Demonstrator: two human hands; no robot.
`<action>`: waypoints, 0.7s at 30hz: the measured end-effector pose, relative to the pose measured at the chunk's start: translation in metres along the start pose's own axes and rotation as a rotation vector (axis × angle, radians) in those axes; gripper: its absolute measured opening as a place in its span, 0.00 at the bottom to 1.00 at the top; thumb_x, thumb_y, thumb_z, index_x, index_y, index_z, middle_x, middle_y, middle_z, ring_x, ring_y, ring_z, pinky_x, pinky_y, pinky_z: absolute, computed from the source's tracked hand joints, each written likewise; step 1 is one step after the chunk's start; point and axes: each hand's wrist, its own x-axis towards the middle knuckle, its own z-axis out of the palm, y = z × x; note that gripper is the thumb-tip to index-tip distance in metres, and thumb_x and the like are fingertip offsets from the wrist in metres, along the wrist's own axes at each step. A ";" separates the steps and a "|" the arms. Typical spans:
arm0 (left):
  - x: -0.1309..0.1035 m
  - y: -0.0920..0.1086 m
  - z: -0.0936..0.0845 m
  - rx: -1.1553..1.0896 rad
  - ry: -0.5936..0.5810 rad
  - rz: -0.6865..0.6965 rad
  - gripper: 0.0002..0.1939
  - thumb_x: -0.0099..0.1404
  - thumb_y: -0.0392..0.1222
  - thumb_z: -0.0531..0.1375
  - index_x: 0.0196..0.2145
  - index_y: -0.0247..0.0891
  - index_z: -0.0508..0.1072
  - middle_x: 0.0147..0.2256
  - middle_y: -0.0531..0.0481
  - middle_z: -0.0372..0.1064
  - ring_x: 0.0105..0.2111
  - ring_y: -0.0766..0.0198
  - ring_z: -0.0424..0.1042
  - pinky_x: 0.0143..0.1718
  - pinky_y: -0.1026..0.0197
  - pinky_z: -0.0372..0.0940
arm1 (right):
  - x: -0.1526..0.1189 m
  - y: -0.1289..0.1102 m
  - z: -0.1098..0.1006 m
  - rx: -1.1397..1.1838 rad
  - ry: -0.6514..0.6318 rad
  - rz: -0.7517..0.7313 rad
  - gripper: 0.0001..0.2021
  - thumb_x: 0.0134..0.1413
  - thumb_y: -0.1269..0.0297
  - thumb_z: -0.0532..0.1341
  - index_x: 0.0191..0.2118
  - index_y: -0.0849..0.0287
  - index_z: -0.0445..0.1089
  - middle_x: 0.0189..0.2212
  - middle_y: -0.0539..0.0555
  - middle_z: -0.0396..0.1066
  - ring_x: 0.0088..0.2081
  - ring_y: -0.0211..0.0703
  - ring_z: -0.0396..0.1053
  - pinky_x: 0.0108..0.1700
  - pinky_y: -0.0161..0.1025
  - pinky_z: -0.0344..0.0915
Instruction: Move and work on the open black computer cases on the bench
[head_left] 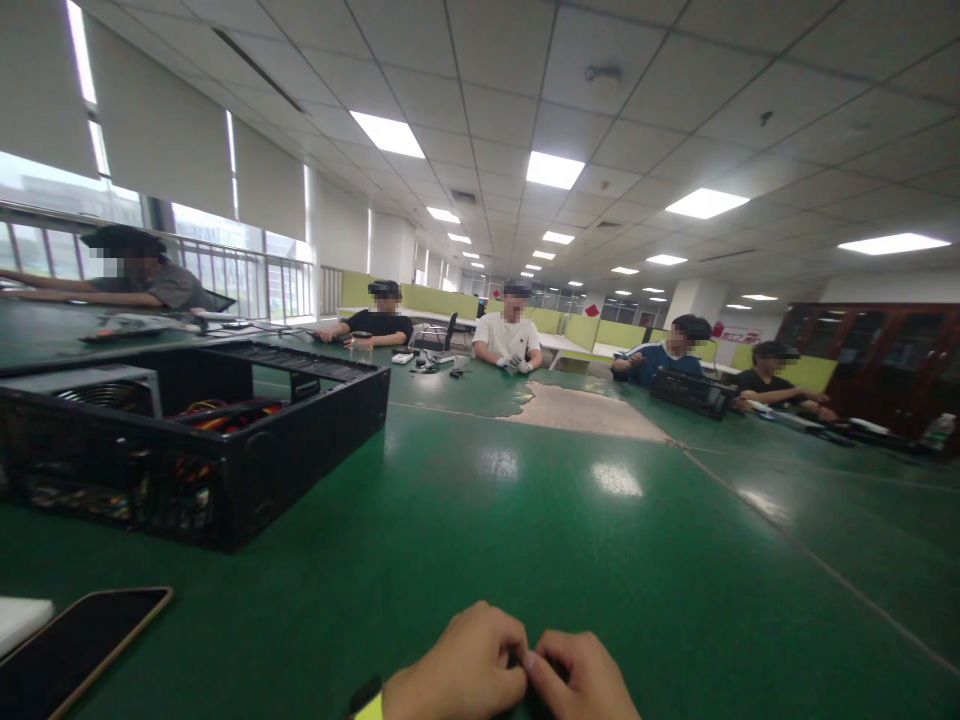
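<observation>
Low in the view, my left hand (463, 662) and my right hand (583, 676) meet over the green tabletop (480, 520). Their fingers are curled and the fingertips touch. Whatever lies between them, if anything, is hidden by the fingers and shadow. A yellow-green band (369, 706) with a dark face circles my left wrist. To the left lies a phone (90, 640) with a dark screen, partly cut off by the frame edge. Beyond it stands an open black computer case (307, 455), with coloured cables and a fan grille inside.
A white object (22, 622) lies beside the phone. Across the table sit several people, one in a white shirt (487, 330) and gloves. Another black case (690, 393) stands at the far right. A bare, worn patch (592, 412) breaks the green covering.
</observation>
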 end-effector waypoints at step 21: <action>-0.002 0.008 -0.007 0.020 -0.026 -0.025 0.05 0.50 0.38 0.55 0.23 0.39 0.71 0.18 0.58 0.57 0.21 0.70 0.55 0.23 0.66 0.48 | -0.002 -0.003 -0.003 -0.002 -0.005 -0.002 0.16 0.57 0.57 0.54 0.25 0.57 0.72 0.24 0.49 0.72 0.29 0.37 0.67 0.30 0.32 0.52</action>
